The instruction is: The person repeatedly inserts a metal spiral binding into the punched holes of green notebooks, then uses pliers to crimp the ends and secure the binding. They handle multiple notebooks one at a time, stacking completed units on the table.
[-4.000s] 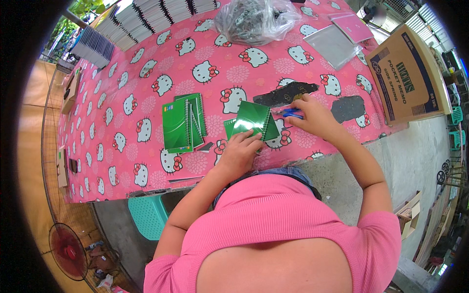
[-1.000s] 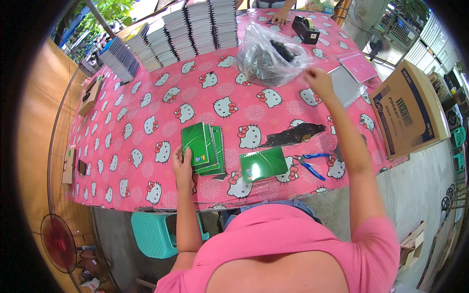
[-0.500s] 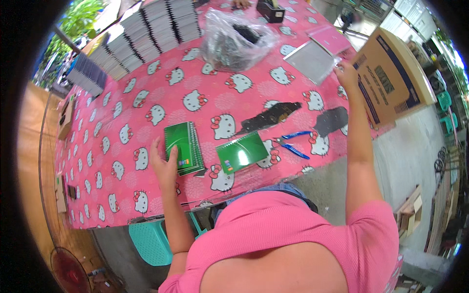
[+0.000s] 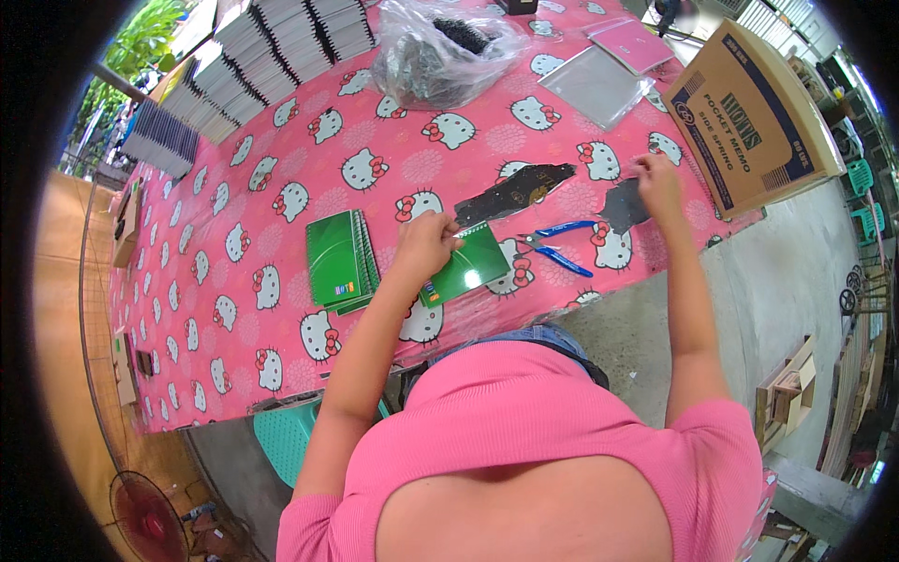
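My left hand (image 4: 429, 245) is closed at the upper left corner of a single green spiral notebook (image 4: 476, 264), its fingers covering part of the coil edge. Left of it lies a small stack of green spiral notebooks (image 4: 339, 258), which the hand does not touch. My right hand (image 4: 658, 183) hovers over the table's right side with fingertips pinched together; whether something thin is between them is too small to make out. Between the hands rest blue-handled cutting pliers (image 4: 562, 250), jaws toward the single notebook.
A clear plastic bag (image 4: 440, 61) holds black coils. Tall stacks of spiral-bound books (image 4: 272, 56) stand at the far left. Far right are a clear plastic sheet (image 4: 599, 89), a pink notebook (image 4: 632, 45) and a cardboard box (image 4: 749, 122). Dark torn patches (image 4: 515, 195) mark the tablecloth.
My left hand has moved right, from the notebook stack to the single notebook. My right hand has come back nearer from beside the clear sheet and the box.
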`<state>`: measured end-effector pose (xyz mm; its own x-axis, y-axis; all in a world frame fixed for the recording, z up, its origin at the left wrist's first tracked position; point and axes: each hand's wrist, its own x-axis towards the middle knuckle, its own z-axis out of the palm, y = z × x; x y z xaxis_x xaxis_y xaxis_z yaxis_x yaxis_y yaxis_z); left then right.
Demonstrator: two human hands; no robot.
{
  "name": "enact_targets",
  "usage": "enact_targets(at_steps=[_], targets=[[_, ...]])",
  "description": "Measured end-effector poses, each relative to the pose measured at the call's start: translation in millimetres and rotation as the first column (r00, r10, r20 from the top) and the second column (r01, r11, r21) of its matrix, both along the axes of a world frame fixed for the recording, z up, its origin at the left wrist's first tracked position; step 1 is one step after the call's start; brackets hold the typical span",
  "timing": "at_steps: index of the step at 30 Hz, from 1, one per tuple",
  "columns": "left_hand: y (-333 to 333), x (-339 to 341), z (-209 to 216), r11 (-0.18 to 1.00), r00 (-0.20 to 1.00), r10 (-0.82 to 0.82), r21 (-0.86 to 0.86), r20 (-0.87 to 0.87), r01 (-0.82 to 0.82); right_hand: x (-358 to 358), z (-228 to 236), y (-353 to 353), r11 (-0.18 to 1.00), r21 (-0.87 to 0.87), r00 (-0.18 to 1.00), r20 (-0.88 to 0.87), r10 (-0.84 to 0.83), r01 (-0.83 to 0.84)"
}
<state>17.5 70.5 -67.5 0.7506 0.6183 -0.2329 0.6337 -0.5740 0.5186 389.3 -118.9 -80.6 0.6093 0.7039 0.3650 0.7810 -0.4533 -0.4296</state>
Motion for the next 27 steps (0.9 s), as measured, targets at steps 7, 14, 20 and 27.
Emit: enact_targets(at_steps=[7, 14, 20, 27], targets=[[-29.7, 2.7, 3.8, 0.973, 0.981, 0.074, 0.203, 0.178, -0.110, -141.8, 13.8, 42.4, 0.858, 0.090, 0.769, -0.402, 0.497, -0.507], [-19.0, 7.2, 0.5, 0.980, 0.965, 0.116, 0.129, 0.235, -0.150, -174.4, 17.9, 50.9, 0.796, 0.110, 0.702, -0.410, 0.582, -0.595], [-47.7, -12.2, 48.2, 0.976, 0.943, -0.094, 0.215, 0.320, 0.025, -181.8, 46.5, 38.6, 0.794, 0.195, 0.661, -0.460, 0.593, -0.576], [-57.9, -12.8, 40.4, 0.934, 0.818, -0.187, 0.357, 0.544, -0.024, -187.2, 56.7, 36.0, 0.760, 0.258, 0.650, -0.402, 0.645, -0.596]])
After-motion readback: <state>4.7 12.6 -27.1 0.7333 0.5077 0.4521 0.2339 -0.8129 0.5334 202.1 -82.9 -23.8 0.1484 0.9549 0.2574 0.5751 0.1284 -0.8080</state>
